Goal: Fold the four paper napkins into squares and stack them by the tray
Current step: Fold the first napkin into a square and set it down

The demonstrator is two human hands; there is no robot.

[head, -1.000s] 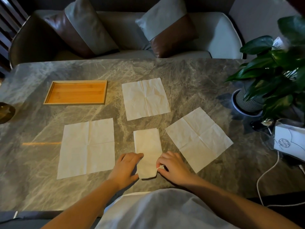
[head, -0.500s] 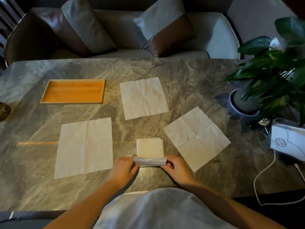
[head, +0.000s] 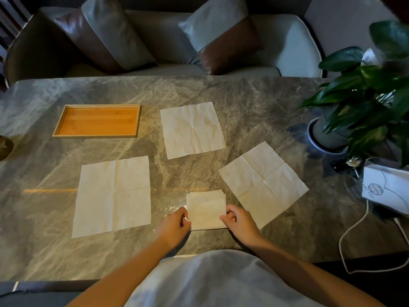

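A small folded square napkin [head: 205, 207] lies flat near the table's front edge. My left hand [head: 174, 227] pinches its left edge and my right hand [head: 238, 220] pinches its right edge. Three unfolded white napkins lie open on the marble table: one on the left [head: 114, 196], one at the back middle [head: 192, 129], one on the right, turned at an angle [head: 263, 182]. The wooden tray [head: 97, 135] sits at the back left with nothing in it.
A potted plant [head: 363, 103] stands at the right edge, with a white packet [head: 389, 189] and a white cable [head: 354, 235] in front of it. A dark round object [head: 5, 148] sits at the far left. A sofa with cushions [head: 221, 38] lies beyond the table.
The half-folded strip was folded over from its near end into a small square, which now lies flat. Both hands shifted from its lower end to its side edges.
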